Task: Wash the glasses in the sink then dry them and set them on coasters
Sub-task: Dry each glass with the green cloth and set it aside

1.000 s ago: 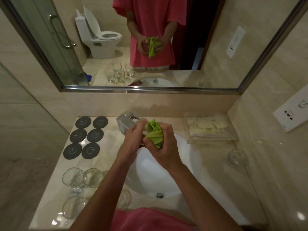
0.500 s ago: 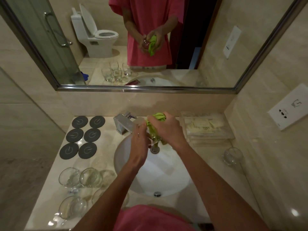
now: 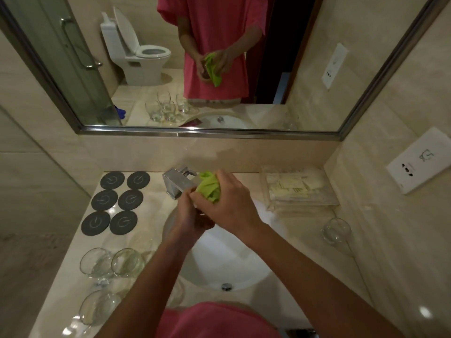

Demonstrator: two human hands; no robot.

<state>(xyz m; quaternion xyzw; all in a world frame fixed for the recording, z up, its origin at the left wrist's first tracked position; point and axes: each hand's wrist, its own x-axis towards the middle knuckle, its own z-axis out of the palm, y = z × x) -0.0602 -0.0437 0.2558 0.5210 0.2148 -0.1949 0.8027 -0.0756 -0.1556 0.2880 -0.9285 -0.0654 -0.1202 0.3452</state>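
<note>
Over the white sink (image 3: 234, 269), my left hand (image 3: 188, 217) grips a glass that both hands almost entirely hide. My right hand (image 3: 230, 206) holds a bunched green cloth (image 3: 208, 189) pressed against that glass, just in front of the chrome faucet (image 3: 177, 182). The mirror shows the same hands with the cloth wrapped on a glass. Several dark round coasters (image 3: 114, 202) lie bare at the back left of the counter. Clear glasses (image 3: 128, 263) stand at the front left, and one more glass (image 3: 336, 230) stands to the right of the sink.
A clear tray of white sachets (image 3: 297, 189) sits at the back right against the wall. The big mirror (image 3: 219, 132) runs along the back. A wall socket plate (image 3: 419, 162) is on the right wall. The counter's front edge is near my pink shirt.
Both hands have moved back from above the basin toward the faucet. The right hand has worked the cloth round the glass, and less cloth sticks out now.
</note>
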